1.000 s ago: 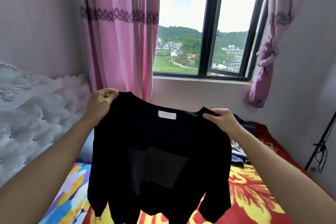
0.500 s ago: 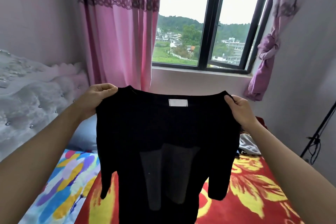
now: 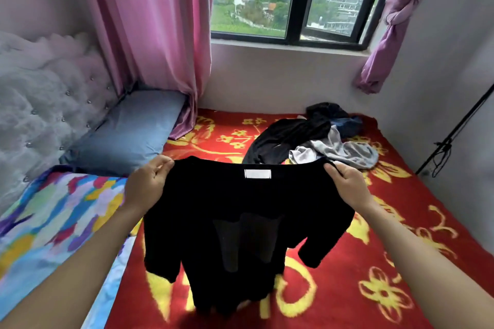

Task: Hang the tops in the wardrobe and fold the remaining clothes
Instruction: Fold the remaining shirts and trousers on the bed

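Black top (image 3: 213, 195), plain white neck label (image 3: 257, 173); L hand (image 3: 145, 184) & R hand (image 3: 347, 187) pinch its shoulders

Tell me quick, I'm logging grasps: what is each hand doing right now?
Left hand: closed, pinching the black top at one shoulder.
Right hand: closed, pinching the black top at the other shoulder.

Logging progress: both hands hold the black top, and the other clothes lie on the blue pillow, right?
No: the head view shows the clothes pile on the red blanket, not the blue pillow. Left hand and right hand do hold the black top.
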Available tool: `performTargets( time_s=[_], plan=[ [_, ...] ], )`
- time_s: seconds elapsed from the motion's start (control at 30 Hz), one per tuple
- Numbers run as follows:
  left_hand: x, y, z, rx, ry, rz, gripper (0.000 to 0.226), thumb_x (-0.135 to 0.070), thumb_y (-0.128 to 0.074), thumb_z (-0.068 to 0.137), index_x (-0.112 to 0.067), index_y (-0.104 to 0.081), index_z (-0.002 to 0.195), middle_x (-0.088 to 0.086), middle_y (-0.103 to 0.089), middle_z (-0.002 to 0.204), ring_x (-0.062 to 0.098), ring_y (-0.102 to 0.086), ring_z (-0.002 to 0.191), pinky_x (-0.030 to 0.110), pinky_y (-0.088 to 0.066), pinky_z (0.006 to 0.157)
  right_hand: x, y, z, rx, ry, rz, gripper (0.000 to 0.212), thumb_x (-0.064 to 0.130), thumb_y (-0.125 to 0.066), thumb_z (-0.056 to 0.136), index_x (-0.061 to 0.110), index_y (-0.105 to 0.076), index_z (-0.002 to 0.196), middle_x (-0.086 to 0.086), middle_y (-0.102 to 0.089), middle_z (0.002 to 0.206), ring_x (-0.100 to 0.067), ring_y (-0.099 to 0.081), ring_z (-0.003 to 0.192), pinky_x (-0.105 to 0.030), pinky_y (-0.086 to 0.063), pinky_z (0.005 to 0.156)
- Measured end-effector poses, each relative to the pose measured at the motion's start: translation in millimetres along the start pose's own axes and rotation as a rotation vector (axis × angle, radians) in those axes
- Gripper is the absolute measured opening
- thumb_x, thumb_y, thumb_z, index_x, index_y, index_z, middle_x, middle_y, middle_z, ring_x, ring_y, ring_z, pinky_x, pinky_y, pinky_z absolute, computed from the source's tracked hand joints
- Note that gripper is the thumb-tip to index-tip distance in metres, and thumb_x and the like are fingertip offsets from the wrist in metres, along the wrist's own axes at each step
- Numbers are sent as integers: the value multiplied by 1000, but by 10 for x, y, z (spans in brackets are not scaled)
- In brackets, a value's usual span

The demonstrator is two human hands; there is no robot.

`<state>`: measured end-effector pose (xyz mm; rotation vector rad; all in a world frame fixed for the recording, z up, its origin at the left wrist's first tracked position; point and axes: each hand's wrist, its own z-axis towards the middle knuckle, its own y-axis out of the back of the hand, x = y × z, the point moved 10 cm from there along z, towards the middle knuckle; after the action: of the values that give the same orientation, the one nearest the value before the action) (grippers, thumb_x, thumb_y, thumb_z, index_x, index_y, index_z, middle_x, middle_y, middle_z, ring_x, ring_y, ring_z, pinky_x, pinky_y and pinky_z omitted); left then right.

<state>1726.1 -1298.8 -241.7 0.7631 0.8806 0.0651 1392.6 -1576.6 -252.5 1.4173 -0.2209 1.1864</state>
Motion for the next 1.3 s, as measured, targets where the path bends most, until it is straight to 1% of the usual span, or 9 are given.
performTargets(
  time_s=[0.07,0.13,0.47,0.6,0.77,0.9,0.97,1.07,1.3],
  plan=[
    [151,-201,-160,138,106,-276,25,-9,-54,94,-19,-59,72,0,-57,62,-6,-52,53,17,-40,59,-115,-76,-187,33,-47,-41,25,25,-49,96,24,-54,71,10,-54,68,-4,-50,66,-32,-36,70],
    [248,-339,-363,231,194,-424,27,-6,-52,95,-19,-58,71,-12,-52,51,-5,-44,44,8,-33,47,-213,-113,-372,76,-94,-36,30,27,-48,97,7,-62,81,-7,-61,72,-16,-54,65,-35,-38,64],
    [-32,307,-1227,107,207,-529,34,-13,-59,90,-31,-71,65,-13,-58,51,-2,-49,48,9,-37,48,38,341,-1133,118,50,20,38,24,-50,96,-10,-58,82,-22,-56,70,-21,-50,63,-28,-34,58],
    [-458,814,-1658,-16,96,-507,38,-11,-59,90,-38,-70,65,-21,-60,53,-7,-52,50,5,-39,54,445,926,-1614,-138,301,-107,44,30,-50,94,5,-37,60,-7,-38,53,-11,-36,51,-22,-27,49],
    [-901,1372,-1904,-195,13,-407,38,-14,-59,91,-42,-68,67,-35,-58,54,-17,-53,55,0,-36,59,974,1456,-2223,-562,667,-361,56,35,-34,100,-1,-52,62,-8,-45,44,-14,-34,36,-14,-13,40],
    [-1095,1545,-1915,-338,-106,-192,20,-18,-57,92,-5,-71,96,-34,-63,69,-25,-51,67,1,-33,67,1065,1493,-2198,-676,703,-444,48,36,-33,101,4,-52,70,-8,-50,49,-21,-43,36,-13,-12,44],
    [-1136,1496,-1901,-374,-189,-106,28,-22,-55,91,1,-70,97,-16,-72,82,-12,-61,78,10,-39,71,1015,1382,-2106,-670,697,-488,53,37,-33,101,3,-51,65,-8,-49,48,-22,-43,35,-17,-20,44],
    [-967,1243,-1767,-348,-230,32,42,-37,-48,90,-2,-71,98,20,-71,84,38,-68,77,40,-47,70,861,1121,-1909,-604,679,-498,56,39,-32,100,5,-45,58,-7,-45,45,-21,-40,33,-19,-20,41],
    [40,159,-867,-160,-38,112,40,-36,-50,88,-6,-72,101,22,-70,92,42,-65,87,46,-48,76,267,115,-933,-333,486,-551,61,47,-21,100,8,-43,59,-6,-44,42,-23,-41,30,-10,-6,44]
  ],
)
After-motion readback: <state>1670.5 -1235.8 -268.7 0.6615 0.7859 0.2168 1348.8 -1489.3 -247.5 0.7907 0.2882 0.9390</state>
